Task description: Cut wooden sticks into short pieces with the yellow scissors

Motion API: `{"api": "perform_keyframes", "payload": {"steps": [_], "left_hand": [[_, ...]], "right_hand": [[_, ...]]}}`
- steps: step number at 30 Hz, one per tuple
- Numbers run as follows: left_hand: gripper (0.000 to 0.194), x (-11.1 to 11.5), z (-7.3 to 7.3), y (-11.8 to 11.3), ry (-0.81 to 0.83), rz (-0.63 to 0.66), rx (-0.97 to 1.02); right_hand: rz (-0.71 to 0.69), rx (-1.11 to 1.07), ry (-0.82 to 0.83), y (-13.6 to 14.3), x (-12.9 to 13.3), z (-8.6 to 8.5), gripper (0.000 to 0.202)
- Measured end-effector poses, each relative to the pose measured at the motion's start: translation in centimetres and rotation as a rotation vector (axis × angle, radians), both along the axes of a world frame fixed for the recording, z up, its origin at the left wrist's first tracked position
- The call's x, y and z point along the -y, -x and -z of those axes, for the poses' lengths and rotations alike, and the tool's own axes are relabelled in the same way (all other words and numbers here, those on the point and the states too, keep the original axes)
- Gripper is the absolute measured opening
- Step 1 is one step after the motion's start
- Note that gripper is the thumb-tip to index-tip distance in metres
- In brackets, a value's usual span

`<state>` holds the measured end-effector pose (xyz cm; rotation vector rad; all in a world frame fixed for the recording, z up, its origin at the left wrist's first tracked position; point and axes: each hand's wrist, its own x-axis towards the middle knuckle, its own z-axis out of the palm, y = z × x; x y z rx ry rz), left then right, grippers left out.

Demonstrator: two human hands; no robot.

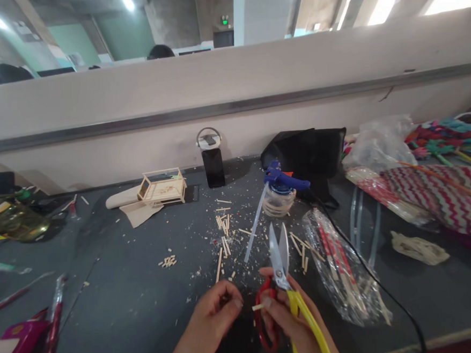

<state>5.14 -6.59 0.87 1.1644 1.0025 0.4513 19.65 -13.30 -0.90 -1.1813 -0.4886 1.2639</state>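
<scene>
My right hand (288, 318) grips a pair of scissors (280, 265), blades apart and pointing away from me. Their handle parts are red and yellow. A short piece of wooden stick (258, 307) is pinched at the thumb of the same hand. To its left, my left hand (215, 317) is closed, thumb against curled fingers; whatever may be in it is hidden. Cut wooden sticks (224, 225) and pale crumbs lie beyond the hands. A small pile of short stick pieces (169, 261) is further left. At the back stands a small wooden model bed (164, 189).
A blue glue gun (286, 178) rests on a clear jar (278, 201), its black cable (366, 264) running to the right front. Bagged sticks (342, 266) lie at right. A black phone (213, 167) leans near the wall. A purple tool (23, 342) sits at left.
</scene>
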Motion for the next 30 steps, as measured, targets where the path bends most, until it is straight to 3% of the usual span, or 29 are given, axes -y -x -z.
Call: {"api": "perform_keyframes", "payload": {"steps": [4, 7, 10, 18, 22, 26, 30], "left_hand": [[0.017, -0.9, -0.1, 0.3, -0.295, 0.009, -0.139], [0.009, -0.6, -0.4, 0.3, -0.396, 0.094, -0.173], [0.012, 0.1, -0.8, 0.0, -0.372, 0.129, -0.133], [0.020, 0.5, -1.2, -0.3, -0.454, 0.060, -0.157], [0.017, 0.1, -1.3, 0.2, -0.400, -0.091, -0.143], [0.019, -0.7, -2.4, 0.8, -0.329, -0.286, -0.081], [0.018, -1.2, -3.6, 1.1, -0.315, -0.320, -0.028]], "right_hand": [[-0.036, 0.022, -0.037, -0.3, -0.2, 0.2, 0.052], [-0.045, 0.031, -0.026, -0.2, -0.4, 0.3, 0.055], [-0.043, 0.035, 0.007, -0.1, -0.5, 0.2, 0.056], [-0.050, 0.037, 0.010, 0.1, -0.5, -0.5, 0.057], [-0.044, 0.011, 0.004, 0.2, -0.4, -1.5, 0.052], [-0.174, 0.092, 0.056, 0.2, 0.4, -1.8, 0.059], [-0.363, 0.220, 0.070, 0.5, 1.7, -1.5, 0.063]]}}
